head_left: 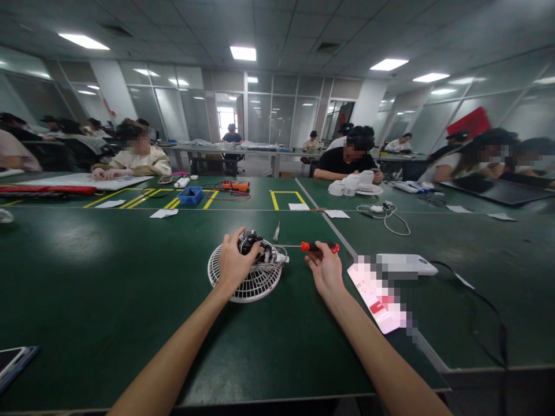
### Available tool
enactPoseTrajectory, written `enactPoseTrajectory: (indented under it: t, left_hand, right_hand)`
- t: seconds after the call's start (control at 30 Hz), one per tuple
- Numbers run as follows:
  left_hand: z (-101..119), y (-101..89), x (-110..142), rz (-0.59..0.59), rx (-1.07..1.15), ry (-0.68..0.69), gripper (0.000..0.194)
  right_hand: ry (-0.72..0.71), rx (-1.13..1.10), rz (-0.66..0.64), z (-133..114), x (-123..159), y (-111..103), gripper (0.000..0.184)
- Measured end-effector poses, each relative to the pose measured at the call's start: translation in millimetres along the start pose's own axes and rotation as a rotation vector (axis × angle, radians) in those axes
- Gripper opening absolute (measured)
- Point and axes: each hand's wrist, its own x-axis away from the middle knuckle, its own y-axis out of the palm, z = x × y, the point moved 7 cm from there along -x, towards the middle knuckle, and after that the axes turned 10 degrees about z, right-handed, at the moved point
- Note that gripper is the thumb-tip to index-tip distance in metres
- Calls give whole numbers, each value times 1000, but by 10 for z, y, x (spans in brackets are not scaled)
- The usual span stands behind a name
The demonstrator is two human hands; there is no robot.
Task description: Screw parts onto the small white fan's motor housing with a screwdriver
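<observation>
A white fan (255, 290) lies on the green table with its round grille down, and its black motor (250, 240) and wiring face up. My left hand (236, 260) is closed around the motor, thumb and fingers on either side of it. My right hand (327, 270) grips a screwdriver (318, 247) with a red and black handle. The screwdriver lies level, its shaft pointing left at the motor end of the fan; whether the tip touches a screw is too small to tell. Just behind the fan lies a small clear-handled screwdriver (276, 232).
To the right lie a lit phone (377, 300) and a white power bank (405, 264) with a black cable. Farther back are a blue bin (191, 196), an orange multimeter (236, 185) and a cord (396, 222). Another person handles a white fan (358, 184) across the table.
</observation>
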Motion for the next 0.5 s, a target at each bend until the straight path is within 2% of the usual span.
enactPoseTrajectory:
  t: [0.2, 0.37, 0.5]
  left_hand:
    - [-43, 21, 46, 14, 55, 21, 58]
    - [-13, 11, 41, 29, 149, 46, 48]
    - [-31, 25, 44, 1, 168, -7, 50]
  right_hand:
    - [-31, 11, 10, -16, 34, 12, 39]
    - [-20, 23, 44, -25, 66, 17, 46]
    - [5, 26, 45, -12, 80, 18, 48]
